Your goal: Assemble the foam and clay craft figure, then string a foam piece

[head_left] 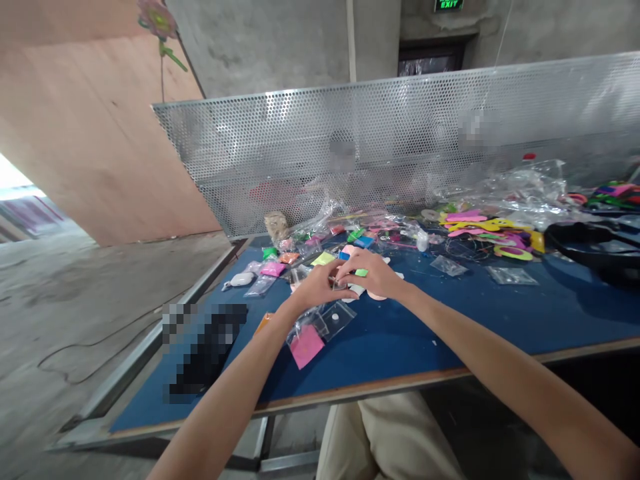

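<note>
Over the blue table point(400, 347) my two hands meet with their fingertips close together. My left hand point(319, 285) has its fingers curled in, and my right hand point(373, 272) bends its fingers against them from the other side. Whatever lies between the fingertips is too small and covered to make out. Under and behind the hands are pale flat pieces and a yellow-green packet point(324, 257). Nearer to me lie a pink packet point(307, 348) and a clear zip bag point(345, 318) holding a small white disc. Left of the hands is another pink packet point(273, 269).
A white case point(241, 279) and a dark blurred-out object point(213, 347) lie at the left. Clear plastic bags point(530, 190), colourful foam shapes point(493, 233) and a black strap-like object point(595, 250) crowd the back right. A perforated metal panel point(390, 133) stands behind the table.
</note>
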`<act>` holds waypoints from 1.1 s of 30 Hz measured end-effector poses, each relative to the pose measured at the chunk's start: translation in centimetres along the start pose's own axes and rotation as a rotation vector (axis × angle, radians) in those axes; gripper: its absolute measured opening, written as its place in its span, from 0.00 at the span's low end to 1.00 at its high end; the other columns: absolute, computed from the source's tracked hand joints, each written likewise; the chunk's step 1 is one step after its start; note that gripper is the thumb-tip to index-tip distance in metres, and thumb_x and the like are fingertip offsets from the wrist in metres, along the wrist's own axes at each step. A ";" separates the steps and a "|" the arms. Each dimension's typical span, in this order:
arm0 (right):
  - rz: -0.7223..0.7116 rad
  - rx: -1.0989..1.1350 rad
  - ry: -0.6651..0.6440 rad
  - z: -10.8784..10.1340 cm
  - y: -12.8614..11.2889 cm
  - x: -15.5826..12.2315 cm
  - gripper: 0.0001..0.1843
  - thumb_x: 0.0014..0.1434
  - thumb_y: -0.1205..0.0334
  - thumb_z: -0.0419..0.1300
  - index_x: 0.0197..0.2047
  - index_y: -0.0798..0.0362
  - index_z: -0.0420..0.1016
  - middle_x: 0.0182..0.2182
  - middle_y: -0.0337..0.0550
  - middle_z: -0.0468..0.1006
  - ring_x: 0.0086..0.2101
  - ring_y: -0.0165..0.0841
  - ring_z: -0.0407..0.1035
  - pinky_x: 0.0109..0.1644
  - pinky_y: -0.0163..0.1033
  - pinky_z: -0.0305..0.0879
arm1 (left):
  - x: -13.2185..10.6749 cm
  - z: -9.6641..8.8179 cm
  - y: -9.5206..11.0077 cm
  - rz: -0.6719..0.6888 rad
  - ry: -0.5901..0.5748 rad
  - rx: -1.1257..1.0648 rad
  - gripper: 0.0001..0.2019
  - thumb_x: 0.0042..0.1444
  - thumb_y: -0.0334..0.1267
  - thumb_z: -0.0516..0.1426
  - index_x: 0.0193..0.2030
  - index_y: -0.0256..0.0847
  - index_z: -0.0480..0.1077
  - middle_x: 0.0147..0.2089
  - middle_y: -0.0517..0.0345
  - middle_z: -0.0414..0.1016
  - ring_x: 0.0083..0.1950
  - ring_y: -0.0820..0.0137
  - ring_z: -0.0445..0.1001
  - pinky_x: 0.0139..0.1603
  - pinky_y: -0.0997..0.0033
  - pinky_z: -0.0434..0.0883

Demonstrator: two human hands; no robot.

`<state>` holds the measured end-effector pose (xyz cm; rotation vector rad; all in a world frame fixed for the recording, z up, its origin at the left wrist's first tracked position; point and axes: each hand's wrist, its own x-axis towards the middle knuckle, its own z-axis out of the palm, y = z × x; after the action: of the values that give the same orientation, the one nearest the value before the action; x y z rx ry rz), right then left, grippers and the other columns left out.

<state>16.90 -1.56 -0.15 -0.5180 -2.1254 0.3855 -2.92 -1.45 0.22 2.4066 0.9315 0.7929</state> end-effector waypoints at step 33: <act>0.030 -0.498 0.008 -1.8 -0.3 -0.4 0.11 0.63 0.55 0.57 0.35 0.48 0.79 0.59 0.43 0.65 0.57 0.48 0.53 0.59 0.61 0.49 | 0.2 -0.6 -1.9 -0.157 -0.065 -0.048 0.17 0.56 0.51 0.61 0.40 0.38 0.71 0.31 0.57 0.79 0.29 0.69 0.76 0.34 0.70 0.72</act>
<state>18.49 -1.89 0.74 -0.8308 -2.2064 -0.1402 -4.09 0.10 -0.33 2.2715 1.0489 0.6683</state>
